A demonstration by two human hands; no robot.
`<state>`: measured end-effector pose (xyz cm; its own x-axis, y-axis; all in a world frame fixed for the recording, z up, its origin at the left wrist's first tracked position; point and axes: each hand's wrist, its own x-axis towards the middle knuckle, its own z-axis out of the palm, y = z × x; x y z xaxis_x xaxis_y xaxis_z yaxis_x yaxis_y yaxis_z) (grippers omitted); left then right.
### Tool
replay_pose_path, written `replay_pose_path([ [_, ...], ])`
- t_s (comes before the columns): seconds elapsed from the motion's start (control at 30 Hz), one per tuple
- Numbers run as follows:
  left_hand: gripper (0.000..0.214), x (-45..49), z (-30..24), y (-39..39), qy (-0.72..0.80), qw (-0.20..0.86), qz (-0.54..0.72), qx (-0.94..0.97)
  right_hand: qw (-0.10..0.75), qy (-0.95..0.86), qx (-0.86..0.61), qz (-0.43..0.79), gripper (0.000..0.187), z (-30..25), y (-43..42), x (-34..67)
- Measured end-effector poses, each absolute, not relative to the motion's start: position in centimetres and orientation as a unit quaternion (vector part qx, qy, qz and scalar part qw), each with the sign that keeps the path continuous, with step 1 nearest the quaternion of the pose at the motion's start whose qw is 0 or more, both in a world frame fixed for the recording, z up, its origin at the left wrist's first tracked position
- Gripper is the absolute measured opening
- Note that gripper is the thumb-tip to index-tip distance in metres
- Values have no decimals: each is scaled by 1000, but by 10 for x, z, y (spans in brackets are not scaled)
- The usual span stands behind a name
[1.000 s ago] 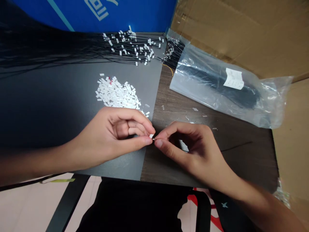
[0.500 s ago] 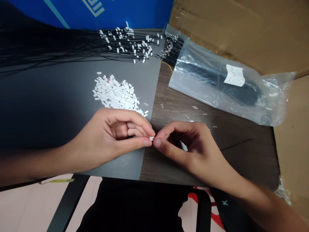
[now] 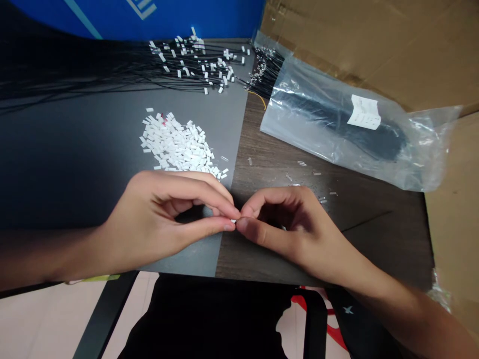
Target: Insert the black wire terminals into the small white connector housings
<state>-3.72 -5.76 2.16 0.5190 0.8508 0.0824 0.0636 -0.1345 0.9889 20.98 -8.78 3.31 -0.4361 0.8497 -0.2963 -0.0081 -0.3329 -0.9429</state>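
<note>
My left hand (image 3: 179,219) pinches a tiny white connector housing (image 3: 233,221) between thumb and index finger; only a sliver of it shows. My right hand (image 3: 288,224) is closed in a pinch right against it, the fingertips of both hands touching. A thin black wire (image 3: 368,221) runs out from behind my right hand toward the right; its end at the fingertips is hidden. Just beyond my left hand lies a heap of loose white connector housings (image 3: 179,144) on the grey mat (image 3: 232,114).
Black wires with white connectors (image 3: 202,65) lie at the back left, before a blue panel (image 3: 209,20). A clear plastic bag (image 3: 404,169) of black wires lies at the back right, by cardboard (image 3: 374,45). Small metal-looking bits (image 3: 302,163) dot the wooden tabletop (image 3: 262,149).
The fingers of my left hand have closed further over the white connector housing, so less of it shows. My right hand is nearly still. The view has shifted slightly.
</note>
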Motion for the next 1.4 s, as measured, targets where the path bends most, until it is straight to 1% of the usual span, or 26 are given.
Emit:
replay_pose_path([
  [0.2, 25, -37, 23, -56, 328, 525, 352, 702, 292, -452, -420, 731, 17, 33, -86, 212],
  [0.33, 26, -38, 23, -56, 331, 527, 352, 699, 295, -453, -412, 733, 17, 33, -86, 212],
  [0.4, 27, -38, 23, -55, 335, 548, 349, 682, 297, -464, -411, 726, 16, 33, -87, 212],
  [0.6, 29, -34, 20, -52, 342, 657, 327, 587, 314, -503, -423, 685, 17, 36, -87, 210],
  [0.73, 30, -33, 17, -51, 343, 682, 322, 560, 321, -509, -431, 673, 18, 39, -89, 209],
  [0.93, 31, -34, 18, -52, 330, 637, 333, 612, 310, -494, -433, 687, 20, 39, -89, 209],
  [1.1, 26, -37, 19, -53, 327, 538, 346, 696, 299, -493, -431, 694, 17, 37, -87, 211],
  [1.2, 22, -38, 19, -55, 321, 506, 348, 721, 293, -509, -431, 685, 15, 38, -87, 213],
  [1.3, 19, -38, 18, -55, 321, 512, 346, 718, 283, -543, -434, 661, 15, 40, -87, 215],
  [1.4, 21, -37, 18, -55, 323, 557, 345, 683, 269, -580, -435, 635, 13, 41, -88, 217],
])
